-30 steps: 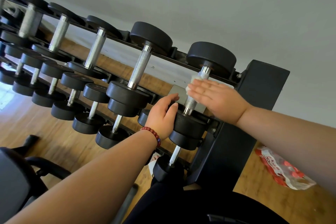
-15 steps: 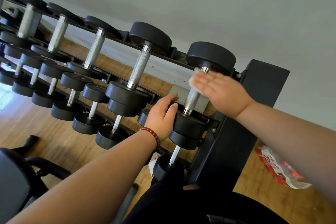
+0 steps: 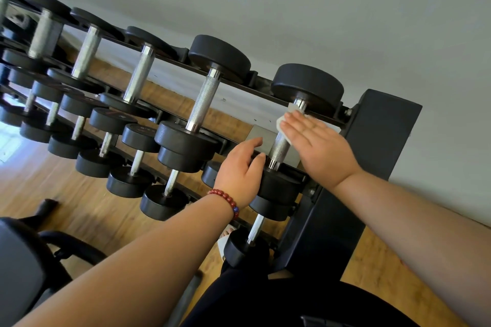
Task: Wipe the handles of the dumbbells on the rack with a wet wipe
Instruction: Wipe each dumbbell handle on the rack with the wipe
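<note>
The right hand (image 3: 316,146) lies flat, fingers straight and together, pressing a white wet wipe (image 3: 282,125) against the upper end of a handle (image 3: 277,151). A crumpled edge of the wipe shows past the fingertips. The handle is a chrome bar with fine cross-hatched knurling and belongs to the end dumbbell (image 3: 308,82) on the top tier of the black metal rack (image 3: 372,146). The left hand (image 3: 240,167) curls its fingers and thumb over the rim of that dumbbell's near head, a matte black round disc. A red bead bracelet (image 3: 225,198) circles the left wrist. Neighbouring dumbbells (image 3: 220,53) have the same black heads and silver bars. Below lies a wooden floor (image 3: 79,207).
</note>
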The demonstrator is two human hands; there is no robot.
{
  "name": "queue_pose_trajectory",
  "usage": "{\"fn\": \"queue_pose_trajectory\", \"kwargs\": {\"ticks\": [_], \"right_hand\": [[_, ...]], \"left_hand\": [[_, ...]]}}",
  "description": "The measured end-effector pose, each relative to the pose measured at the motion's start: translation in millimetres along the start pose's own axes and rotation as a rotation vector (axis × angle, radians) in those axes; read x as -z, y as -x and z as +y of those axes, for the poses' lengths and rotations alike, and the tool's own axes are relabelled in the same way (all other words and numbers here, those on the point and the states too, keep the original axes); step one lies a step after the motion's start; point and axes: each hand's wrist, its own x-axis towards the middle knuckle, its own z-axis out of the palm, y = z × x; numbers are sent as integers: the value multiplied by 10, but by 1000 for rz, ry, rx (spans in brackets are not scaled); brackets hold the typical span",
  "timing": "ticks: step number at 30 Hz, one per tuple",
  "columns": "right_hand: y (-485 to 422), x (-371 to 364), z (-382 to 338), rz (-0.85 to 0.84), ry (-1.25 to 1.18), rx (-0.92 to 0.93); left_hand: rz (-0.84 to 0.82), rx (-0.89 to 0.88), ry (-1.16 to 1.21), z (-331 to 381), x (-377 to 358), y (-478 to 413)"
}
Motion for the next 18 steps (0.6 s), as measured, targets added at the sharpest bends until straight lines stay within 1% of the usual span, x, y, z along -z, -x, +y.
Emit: {"fn": "queue_pose_trajectory", "kwargs": {"ticks": [2, 4, 5, 7, 9, 10, 11, 13, 14, 17, 18], "right_hand": [[-92, 21, 108, 23, 56, -55], [-106, 10, 24, 34, 14, -130], [-66, -19, -50, 48, -19, -124], [38, -45, -131, 49, -67, -40], [36, -23, -55, 52, -48, 11], [-13, -24, 5, 68, -30, -16], [-64, -30, 40, 81, -25, -86], [-100, -51, -61, 95, -101, -234], [-58, -80, -150, 103, -141, -242], [163, -66, -274, 67, -222, -87], [216, -42, -266, 68, -262, -82]], "left_hand": [[10, -6, -32, -10, -9, -14], [26, -4, -44, -5, -13, -9], [32, -8, -50, -2, -18, -6], [36, -12, -53, -5, -21, -4], [35, -15, -48, -14, -24, -6], [35, -13, -44, -19, -26, -8], [35, -10, -44, -18, -26, -9], [36, -10, -47, -15, -26, -7], [38, -14, -48, -19, -27, -6], [42, -26, -48, -28, -30, -7], [44, -24, -49, -33, -31, -8]]}}
